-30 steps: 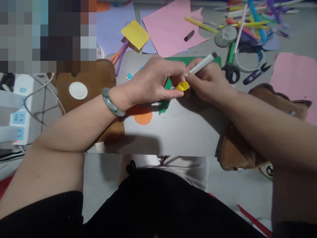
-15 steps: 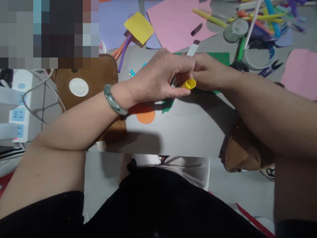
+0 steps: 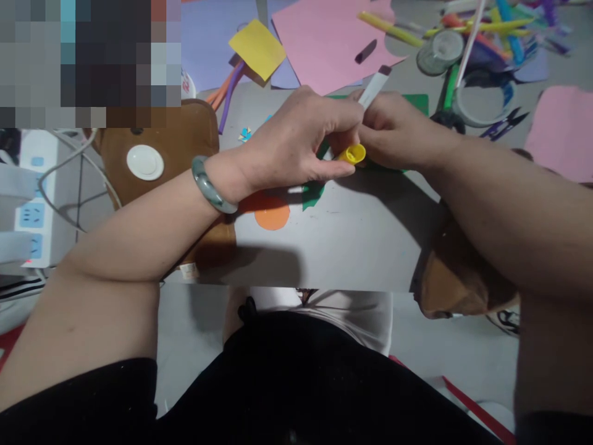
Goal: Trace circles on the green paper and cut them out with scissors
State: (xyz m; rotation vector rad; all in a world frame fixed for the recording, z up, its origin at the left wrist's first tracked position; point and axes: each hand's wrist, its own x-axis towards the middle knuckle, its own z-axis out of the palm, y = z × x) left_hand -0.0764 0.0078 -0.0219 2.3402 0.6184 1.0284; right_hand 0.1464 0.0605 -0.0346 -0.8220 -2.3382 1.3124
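Observation:
My left hand (image 3: 301, 139), with a jade-coloured bangle at the wrist, is closed with thumb and fingers around a yellow hollow round piece (image 3: 356, 154). Against it, my right hand (image 3: 393, 130) is closed on a white marker pen (image 3: 375, 86), whose dark end points up and away. The pen's lower end is hidden by the fingers. Green paper (image 3: 419, 108) lies under and behind my right hand. Below my left hand are an orange paper circle (image 3: 272, 213) and a small green paper piece (image 3: 313, 194).
A dark pen cap (image 3: 365, 51) lies on pink paper (image 3: 319, 37). A tape roll (image 3: 484, 102), scissors (image 3: 504, 127) and coloured strips (image 3: 504, 31) are at the right. At the left are a brown cloth piece (image 3: 185, 142) and a power strip (image 3: 39, 179) with cords.
The white marker pen has tilted to the right and its dark end shows farther right. My right hand's fingers have shifted a little; my left hand stays nearly in place.

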